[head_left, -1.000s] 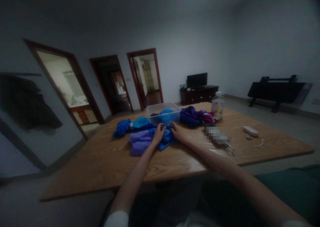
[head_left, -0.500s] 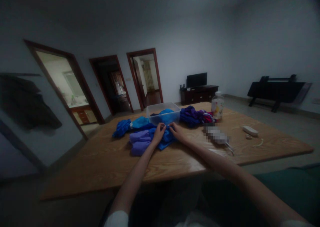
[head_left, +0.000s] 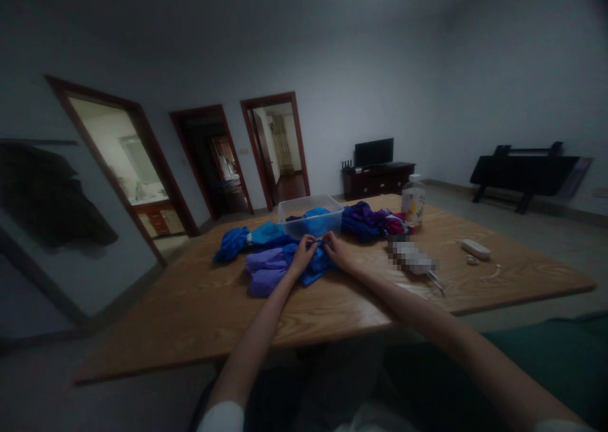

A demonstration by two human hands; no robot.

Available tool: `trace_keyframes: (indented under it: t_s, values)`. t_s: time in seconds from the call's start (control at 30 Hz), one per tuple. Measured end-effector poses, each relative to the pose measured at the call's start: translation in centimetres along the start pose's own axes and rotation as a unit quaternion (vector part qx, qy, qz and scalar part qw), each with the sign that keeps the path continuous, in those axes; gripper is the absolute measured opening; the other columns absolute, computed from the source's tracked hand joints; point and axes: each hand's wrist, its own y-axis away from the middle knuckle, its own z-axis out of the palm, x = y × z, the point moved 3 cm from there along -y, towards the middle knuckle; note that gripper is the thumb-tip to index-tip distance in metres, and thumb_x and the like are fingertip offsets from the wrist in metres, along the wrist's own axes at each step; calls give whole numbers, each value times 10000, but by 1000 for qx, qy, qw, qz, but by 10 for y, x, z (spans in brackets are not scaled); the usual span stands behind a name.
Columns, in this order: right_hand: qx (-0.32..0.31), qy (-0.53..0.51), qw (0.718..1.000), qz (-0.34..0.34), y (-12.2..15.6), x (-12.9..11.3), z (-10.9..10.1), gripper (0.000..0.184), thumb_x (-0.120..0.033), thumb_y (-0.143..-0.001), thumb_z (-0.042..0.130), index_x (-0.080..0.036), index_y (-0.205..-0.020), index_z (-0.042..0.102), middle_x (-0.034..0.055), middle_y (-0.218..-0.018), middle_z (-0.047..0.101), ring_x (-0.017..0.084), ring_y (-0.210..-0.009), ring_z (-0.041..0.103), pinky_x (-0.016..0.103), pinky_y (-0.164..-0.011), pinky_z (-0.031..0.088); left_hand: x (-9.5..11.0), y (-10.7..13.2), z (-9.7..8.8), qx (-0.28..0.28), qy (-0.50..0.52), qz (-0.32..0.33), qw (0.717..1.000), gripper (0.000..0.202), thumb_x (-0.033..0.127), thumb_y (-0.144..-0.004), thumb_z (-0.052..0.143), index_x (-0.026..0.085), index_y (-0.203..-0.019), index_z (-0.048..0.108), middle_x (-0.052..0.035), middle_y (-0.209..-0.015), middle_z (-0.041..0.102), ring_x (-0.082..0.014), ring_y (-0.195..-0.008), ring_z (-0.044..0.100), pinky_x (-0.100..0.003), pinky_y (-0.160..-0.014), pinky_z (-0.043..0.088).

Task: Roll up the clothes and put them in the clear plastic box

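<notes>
The left hand [head_left: 305,253] and right hand [head_left: 334,249], about equally near, pinch the far edge of crumpled blue cloth [head_left: 314,271] lying between them, its long axis unclear.

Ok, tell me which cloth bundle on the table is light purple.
The lilac cloth, lying just left of the left hand; its pale shade sets it apart from the blue cloths and the dark purple heap.

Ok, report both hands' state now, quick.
Left hand: closed, fingertips pinching the blue cloth.
Right hand: closed, fingertips on the same blue cloth.
</notes>
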Motion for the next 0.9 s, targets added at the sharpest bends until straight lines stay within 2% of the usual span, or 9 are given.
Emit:
trace_keyframes:
  t_s: [0.27, 0.53, 0.7, 0.9]
  values:
    - [-15, -33, 999, -1, 0, 7, 6, 284, -361, -990, 480, -220, -1220, 569, 97, -1214, 662, 228, -1095, 638, 401, -1033, 493, 2, 0, 1, -12, -3, 10, 1000, 282, 471, -993, 551, 208, -1027, 647, -55, -1024, 706, -211, -1013, 659, -346, -963, 498]
    - [-33, -43, 999, -5, 1, 2, 6, 276, -379, -987, 481, -213, -1146, 634, 104, -1174, 698, 245, -1084, 659, 417, -1020, 509, 7, -1, -1, -8, 5, -1, 1000, 356, 484, -1036, 427, 208, -958, 637, -53, -1000, 697, -206, -982, 648, -326, -946, 490]
    - [-34, -34, 999, -4, 0, 8, 8, 221, -373, -975, 484, -226, -1081, 610, 80, -1101, 696, 233, -1022, 657, 389, -976, 520, 5, -1, 0, -15, -7, 3, 1000, 326, 494, -1009, 480, 214, -932, 628, -41, -964, 685, -205, -967, 640, -316, -929, 491]
    - [-20, -31, 999, 2, 0, 10, 8, 214, -393, -979, 480, -233, -1076, 583, 62, -1082, 677, 220, -997, 646, 370, -969, 511, 5, 1, 0, -7, 8, 4, 1000, 269, 474, -994, 545, 217, -1031, 615, -51, -1006, 694, -200, -998, 657, -332, -945, 502]
